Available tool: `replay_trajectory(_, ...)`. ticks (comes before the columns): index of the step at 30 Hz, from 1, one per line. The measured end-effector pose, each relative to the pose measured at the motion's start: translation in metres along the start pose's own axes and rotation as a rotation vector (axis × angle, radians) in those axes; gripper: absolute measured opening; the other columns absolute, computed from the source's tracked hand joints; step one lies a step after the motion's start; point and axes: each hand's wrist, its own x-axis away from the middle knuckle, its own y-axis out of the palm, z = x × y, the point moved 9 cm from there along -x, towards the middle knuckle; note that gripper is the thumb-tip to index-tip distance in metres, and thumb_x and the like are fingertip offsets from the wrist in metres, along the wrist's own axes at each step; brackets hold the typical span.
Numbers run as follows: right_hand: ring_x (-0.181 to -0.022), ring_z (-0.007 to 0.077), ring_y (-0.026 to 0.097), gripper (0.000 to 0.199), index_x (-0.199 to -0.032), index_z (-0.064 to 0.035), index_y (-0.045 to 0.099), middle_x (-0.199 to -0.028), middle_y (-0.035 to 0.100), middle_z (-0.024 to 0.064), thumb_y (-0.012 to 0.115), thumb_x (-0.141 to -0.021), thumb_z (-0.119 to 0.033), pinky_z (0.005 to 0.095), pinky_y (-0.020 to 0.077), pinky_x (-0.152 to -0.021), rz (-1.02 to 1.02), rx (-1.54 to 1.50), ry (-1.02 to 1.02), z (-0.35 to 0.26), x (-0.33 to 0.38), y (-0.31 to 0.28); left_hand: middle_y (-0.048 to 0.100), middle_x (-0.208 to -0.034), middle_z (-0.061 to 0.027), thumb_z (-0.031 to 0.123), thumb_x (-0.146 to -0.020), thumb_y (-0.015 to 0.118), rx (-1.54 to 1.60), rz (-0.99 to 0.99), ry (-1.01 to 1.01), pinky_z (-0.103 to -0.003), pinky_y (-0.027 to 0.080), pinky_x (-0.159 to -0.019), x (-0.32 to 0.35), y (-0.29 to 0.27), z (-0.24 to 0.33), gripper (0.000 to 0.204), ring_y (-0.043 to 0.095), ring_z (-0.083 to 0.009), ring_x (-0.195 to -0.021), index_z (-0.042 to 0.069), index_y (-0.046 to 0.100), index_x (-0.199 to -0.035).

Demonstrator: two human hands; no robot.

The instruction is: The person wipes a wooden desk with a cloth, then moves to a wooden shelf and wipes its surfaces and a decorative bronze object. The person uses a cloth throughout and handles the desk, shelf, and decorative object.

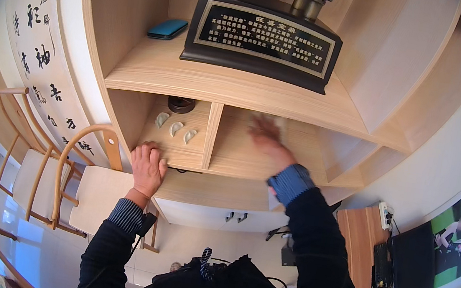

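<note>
My left hand rests palm down on the front edge of the wooden shelf unit, its fingers laid over the lower left compartment's edge. Just beyond it, inside that compartment, lie three small white crescent-shaped pieces. A round dark wooden stand sits behind them. My right hand reaches into the lower right compartment, low over its board. Motion smears its fingers, and I cannot make out whether anything is under or in them.
A black plaque base with bronze legs stands on the upper shelf, beside a blue case. An upright divider separates the lower compartments. Wooden chairs stand left; a desk with a monitor is right.
</note>
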Motion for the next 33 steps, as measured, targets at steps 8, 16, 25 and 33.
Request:
replay_trajectory(8,-0.157,0.038,0.012,0.062,-0.163,-0.0201,0.021,-0.171,0.016,0.0083,0.038,-0.107,-0.04,0.0595,0.0158,-0.123,-0.084,-0.059,-0.381,-0.094,0.069,0.006,0.055,-0.117,-0.0125,0.017,-0.079,0.067,0.02,0.046,0.023,-0.047,0.04,-0.094,0.002,-0.002,0.0,0.027,0.051,-0.0347,-0.107,0.006,0.056,-0.101)
replay_trajectory(16,-0.149,0.0373,0.033,0.055,-0.153,-0.0168,0.044,-0.162,0.038,0.0105,0.054,-0.1,-0.029,0.0559,0.0272,-0.118,0.357,0.041,-0.034,0.115,0.154,-0.037,0.056,-0.116,-0.0126,0.016,-0.08,0.065,0.006,0.064,-0.005,-0.048,0.039,-0.094,0.005,0.002,-0.002,0.024,0.051,-0.0348,-0.107,0.006,0.056,-0.099)
replay_trajectory(25,-0.147,0.0275,0.038,0.062,-0.146,-0.0146,0.053,-0.158,0.044,0.005,0.07,-0.089,-0.034,0.0486,0.0294,-0.12,0.511,0.02,-0.429,-0.131,0.167,0.009,0.056,-0.117,-0.0125,0.018,-0.081,0.063,-0.019,0.072,0.014,-0.048,0.039,-0.095,0.006,0.004,-0.004,0.023,0.051,-0.035,-0.106,0.007,0.057,-0.1)
replay_trajectory(33,-0.143,0.0297,0.043,0.07,-0.147,-0.0156,0.053,-0.155,0.048,0.0047,0.073,-0.08,-0.017,0.0491,0.0301,-0.12,0.55,0.033,-0.294,0.022,0.218,-0.034,0.056,-0.116,-0.0124,0.018,-0.083,0.062,0.005,0.101,0.004,-0.048,0.039,-0.095,0.009,0.008,-0.008,0.022,0.051,-0.0348,-0.106,0.006,0.058,-0.101)
